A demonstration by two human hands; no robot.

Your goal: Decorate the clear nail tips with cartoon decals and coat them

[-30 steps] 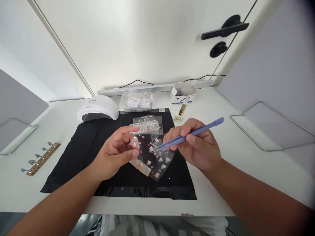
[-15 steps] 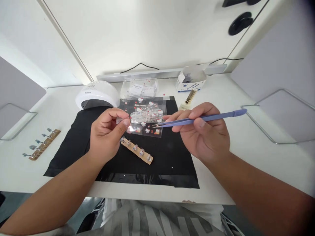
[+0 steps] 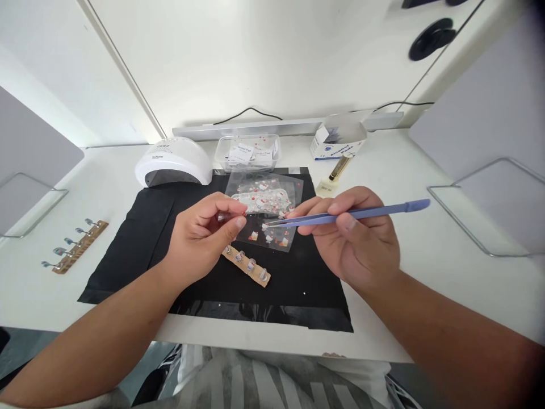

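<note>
My left hand pinches the left side of a clear sticker sheet between thumb and forefinger. Red and white cat-face stickers are scattered over it, and a shiny clear strip shows across its upper part. In my right hand is a pair of blue tweezers, their fine silver tips pointing left, close to the sheet. Whether a sticker sits between the tips is too small to tell. Below the hands lies a tan strip bearing decorated nail tips, its upper end partly behind my left hand.
A black mat covers the middle of the white table. Behind it stand a white nail lamp, a clear tub of packets, an alcohol pad box and a polish bottle. Another nail-tip stand lies left.
The sticker sheet has shifted right and tilted in my hands. My left hand has moved right, covering the upper end of the tan strip. The tweezers stay by the sheet.
</note>
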